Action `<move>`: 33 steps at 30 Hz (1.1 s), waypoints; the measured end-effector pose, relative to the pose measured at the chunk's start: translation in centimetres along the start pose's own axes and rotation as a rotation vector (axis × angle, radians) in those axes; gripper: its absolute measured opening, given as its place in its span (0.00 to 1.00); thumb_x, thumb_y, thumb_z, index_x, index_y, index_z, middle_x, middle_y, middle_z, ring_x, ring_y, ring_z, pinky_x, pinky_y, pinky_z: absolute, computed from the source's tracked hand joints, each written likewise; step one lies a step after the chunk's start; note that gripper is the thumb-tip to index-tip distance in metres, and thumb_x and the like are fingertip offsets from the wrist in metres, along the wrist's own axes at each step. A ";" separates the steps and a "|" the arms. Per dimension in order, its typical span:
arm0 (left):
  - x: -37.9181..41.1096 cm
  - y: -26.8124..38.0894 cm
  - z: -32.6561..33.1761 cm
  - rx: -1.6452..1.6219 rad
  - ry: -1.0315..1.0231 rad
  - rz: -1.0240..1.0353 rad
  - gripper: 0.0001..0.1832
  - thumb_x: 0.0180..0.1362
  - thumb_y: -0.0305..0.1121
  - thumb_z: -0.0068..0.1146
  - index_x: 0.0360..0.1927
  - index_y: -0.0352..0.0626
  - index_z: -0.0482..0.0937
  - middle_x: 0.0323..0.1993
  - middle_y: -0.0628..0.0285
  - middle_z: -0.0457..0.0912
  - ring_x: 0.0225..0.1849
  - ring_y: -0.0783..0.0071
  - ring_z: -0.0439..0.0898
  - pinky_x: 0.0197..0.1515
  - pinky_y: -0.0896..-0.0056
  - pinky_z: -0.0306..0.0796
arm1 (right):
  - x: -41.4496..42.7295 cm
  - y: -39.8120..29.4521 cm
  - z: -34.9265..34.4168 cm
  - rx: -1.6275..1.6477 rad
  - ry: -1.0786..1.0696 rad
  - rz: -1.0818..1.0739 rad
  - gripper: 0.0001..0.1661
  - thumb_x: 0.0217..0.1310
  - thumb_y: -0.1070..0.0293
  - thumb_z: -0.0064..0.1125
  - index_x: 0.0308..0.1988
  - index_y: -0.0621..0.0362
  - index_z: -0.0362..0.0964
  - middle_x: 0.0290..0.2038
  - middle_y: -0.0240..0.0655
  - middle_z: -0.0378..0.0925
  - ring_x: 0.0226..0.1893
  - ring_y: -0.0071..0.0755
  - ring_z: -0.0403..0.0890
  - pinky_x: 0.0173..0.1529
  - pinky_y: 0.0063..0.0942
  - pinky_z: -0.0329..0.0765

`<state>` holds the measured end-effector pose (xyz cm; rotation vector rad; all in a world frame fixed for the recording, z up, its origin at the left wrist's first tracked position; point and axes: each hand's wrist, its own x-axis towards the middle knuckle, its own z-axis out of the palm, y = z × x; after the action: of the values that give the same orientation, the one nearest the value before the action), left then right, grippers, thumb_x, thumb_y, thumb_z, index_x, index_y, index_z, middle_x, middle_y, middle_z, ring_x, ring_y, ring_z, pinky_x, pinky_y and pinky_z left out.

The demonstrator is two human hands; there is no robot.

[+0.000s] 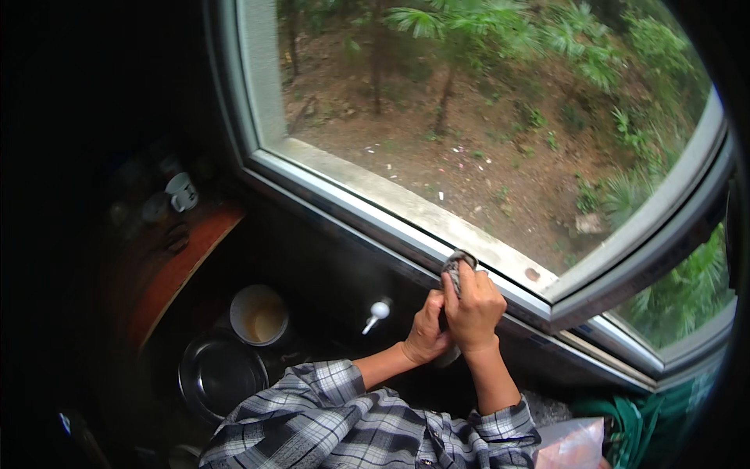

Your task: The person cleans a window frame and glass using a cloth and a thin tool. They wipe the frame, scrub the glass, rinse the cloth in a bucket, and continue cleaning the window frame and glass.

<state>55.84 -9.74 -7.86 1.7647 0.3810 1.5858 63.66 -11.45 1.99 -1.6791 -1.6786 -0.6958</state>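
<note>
A crumpled grey cloth [459, 271] is bunched against the silver metal window frame [387, 225], at its lower rail. My right hand [479, 305] presses the upper part of the cloth with its fingers at the rail. Just below and to the left, my left hand [426, 333] is curled around the lower part of the bundle, whose greyish end pokes out under the wrists. Between the two hands the cloth is mostly hidden. Past the rail, a pale concrete ledge [410, 205] runs along the outside of the window.
A white tap or handle [379, 311] juts from the dark wall. A bucket with cloudy liquid [259, 316] and a dark basin [222, 375] stand at left. Beyond them is a reddish-brown tabletop [170, 281] with a white mug [182, 192]. Green fabric [638, 419] hangs at lower right.
</note>
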 end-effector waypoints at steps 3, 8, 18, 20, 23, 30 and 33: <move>2.0 -0.9 -3.3 0.165 0.217 -0.042 0.30 0.53 0.30 0.67 0.57 0.37 0.64 0.43 0.49 0.76 0.42 0.51 0.80 0.46 0.60 0.74 | 3.7 -3.8 2.3 0.184 -0.113 -0.035 0.20 0.56 0.54 0.67 0.42 0.57 0.76 0.26 0.42 0.73 0.28 0.47 0.77 0.31 0.39 0.72; 9.2 -2.0 -9.5 0.300 0.453 0.032 0.22 0.56 0.36 0.64 0.51 0.38 0.70 0.41 0.51 0.76 0.42 0.53 0.79 0.44 0.60 0.74 | 9.1 -7.6 4.5 0.630 -0.123 -0.109 0.27 0.56 0.62 0.66 0.53 0.61 0.72 0.42 0.48 0.76 0.43 0.52 0.77 0.47 0.40 0.75; 20.5 -10.5 -27.8 0.630 0.929 0.153 0.21 0.45 0.15 0.53 0.46 0.36 0.73 0.40 0.48 0.76 0.44 0.50 0.78 0.49 0.58 0.72 | 0.6 -2.2 0.1 0.548 -0.033 -0.005 0.24 0.55 0.80 0.59 0.53 0.68 0.71 0.48 0.52 0.76 0.45 0.51 0.79 0.47 0.35 0.75; 21.6 -9.9 -29.8 0.922 0.849 0.085 0.18 0.44 0.19 0.58 0.43 0.37 0.77 0.40 0.49 0.80 0.44 0.45 0.79 0.47 0.56 0.74 | -2.2 0.6 -0.4 0.538 -0.030 0.102 0.23 0.57 0.81 0.56 0.54 0.68 0.71 0.45 0.45 0.75 0.39 0.39 0.77 0.39 0.27 0.74; 20.1 -10.0 -30.7 0.924 0.815 0.160 0.20 0.44 0.20 0.58 0.45 0.37 0.76 0.39 0.48 0.78 0.42 0.44 0.77 0.47 0.52 0.72 | -4.0 1.2 -1.0 0.510 -0.013 0.124 0.23 0.61 0.82 0.52 0.57 0.66 0.69 0.48 0.41 0.74 0.39 0.32 0.76 0.45 0.25 0.74; 15.2 -5.1 -19.6 0.615 0.493 0.144 0.17 0.44 0.21 0.57 0.42 0.37 0.74 0.36 0.48 0.78 0.39 0.44 0.79 0.42 0.57 0.74 | -4.2 1.1 0.3 0.492 0.036 0.140 0.23 0.61 0.83 0.52 0.57 0.66 0.69 0.46 0.42 0.73 0.40 0.34 0.76 0.43 0.26 0.73; 16.5 -4.3 -18.6 0.552 0.559 0.204 0.16 0.45 0.18 0.50 0.41 0.41 0.74 0.36 0.51 0.77 0.40 0.47 0.79 0.44 0.57 0.73 | -3.9 1.3 0.2 0.508 0.053 0.132 0.23 0.59 0.83 0.52 0.56 0.66 0.70 0.44 0.42 0.73 0.38 0.35 0.76 0.41 0.26 0.73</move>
<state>42.47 9.68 1.04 1.7502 1.0116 2.2822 64.82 -13.77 -1.25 -1.3750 -1.5286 -0.2191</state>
